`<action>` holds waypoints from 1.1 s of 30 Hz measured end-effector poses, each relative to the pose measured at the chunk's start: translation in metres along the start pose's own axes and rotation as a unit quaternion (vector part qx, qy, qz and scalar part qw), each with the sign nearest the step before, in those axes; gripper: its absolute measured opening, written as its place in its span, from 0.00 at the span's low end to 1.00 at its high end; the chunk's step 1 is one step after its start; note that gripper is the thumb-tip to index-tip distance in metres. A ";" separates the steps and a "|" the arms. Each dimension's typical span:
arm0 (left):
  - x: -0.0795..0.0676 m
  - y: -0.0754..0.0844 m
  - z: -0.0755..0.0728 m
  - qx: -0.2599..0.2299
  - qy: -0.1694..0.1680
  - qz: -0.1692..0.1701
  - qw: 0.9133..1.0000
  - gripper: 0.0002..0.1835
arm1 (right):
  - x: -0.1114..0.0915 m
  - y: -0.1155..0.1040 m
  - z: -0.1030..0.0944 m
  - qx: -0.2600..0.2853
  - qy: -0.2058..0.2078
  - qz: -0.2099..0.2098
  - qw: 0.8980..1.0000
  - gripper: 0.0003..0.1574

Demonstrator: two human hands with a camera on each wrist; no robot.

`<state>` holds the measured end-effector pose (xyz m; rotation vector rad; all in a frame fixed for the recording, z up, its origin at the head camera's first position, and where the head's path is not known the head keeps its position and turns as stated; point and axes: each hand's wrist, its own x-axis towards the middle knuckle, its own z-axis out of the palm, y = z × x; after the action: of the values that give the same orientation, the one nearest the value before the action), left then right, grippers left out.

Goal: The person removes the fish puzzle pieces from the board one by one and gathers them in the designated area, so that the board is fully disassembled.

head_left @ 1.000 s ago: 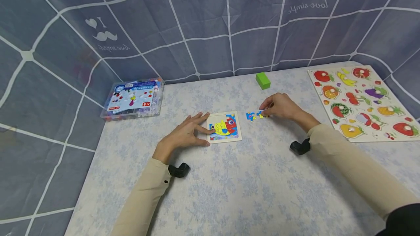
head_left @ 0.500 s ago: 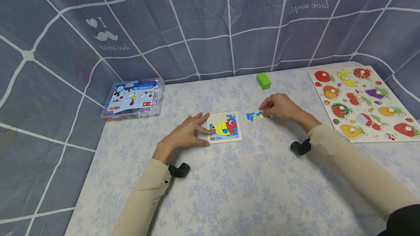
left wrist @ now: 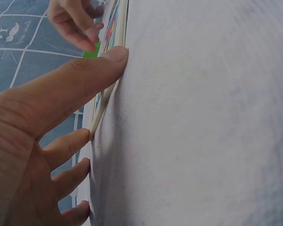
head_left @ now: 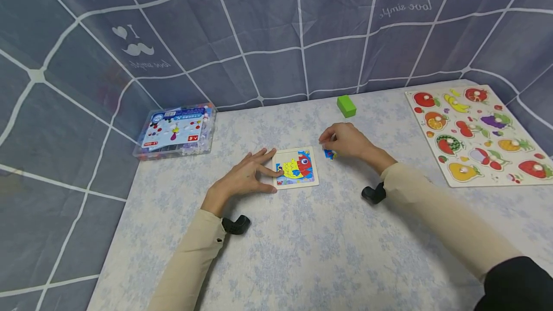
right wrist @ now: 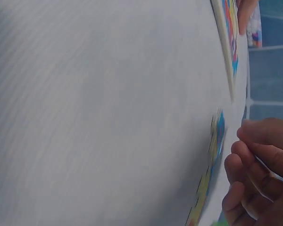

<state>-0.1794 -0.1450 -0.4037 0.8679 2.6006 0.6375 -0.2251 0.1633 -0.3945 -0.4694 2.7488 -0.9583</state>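
Observation:
A square wooden jigsaw tray [head_left: 317, 169] lies on the table, showing a red and yellow fish [head_left: 305, 163] on blue. My left hand [head_left: 243, 175] rests at its left side, fingers spread and fairly straight; the thumb [left wrist: 114, 53] touches the tray's edge in the left wrist view. Right of the tray, my right hand [head_left: 347, 139] is above the loose puzzle pieces [head_left: 329, 154], its thumb and forefinger brought together. It appears to pinch a small puzzle piece, mostly hidden by the fingertips. Several more pieces [right wrist: 210, 169] lie below that hand in the right wrist view.
Behind the right hand stands a green block [head_left: 346, 106]. A fruit knob-puzzle board [head_left: 436, 160] lies at the right. On the back left is a clear plastic box [head_left: 176, 131] with a printed label. A grey checked curtain [head_left: 276, 32] hangs around the table.
My right hand has moved left, toward the tray, and now covers most of the loose pieces in the head view. My left hand and the tray have stayed in place.

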 end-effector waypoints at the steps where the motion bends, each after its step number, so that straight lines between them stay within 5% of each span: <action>1: 0.000 0.000 0.000 0.001 0.000 0.000 1.000 0.28 | 0.002 -0.004 0.003 -0.001 0.000 -0.001 1.000 0.11; 10: -0.001 0.000 0.000 -0.004 0.001 0.001 1.000 0.28 | 0.015 -0.033 0.025 -0.007 -0.027 -0.011 1.000 0.12; 17: -0.001 -0.001 0.000 -0.004 0.000 0.003 1.000 0.27 | 0.021 -0.048 0.033 -0.041 -0.023 0.019 0.999 0.09; 33: -0.001 0.000 -0.002 0.003 0.002 0.005 1.000 0.27 | 0.024 -0.057 0.040 -0.078 0.005 0.066 0.995 0.08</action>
<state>-0.1795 -0.1461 -0.4021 0.8831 2.6043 0.6344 -0.2233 0.0900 -0.3915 -0.3015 2.8339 -0.7214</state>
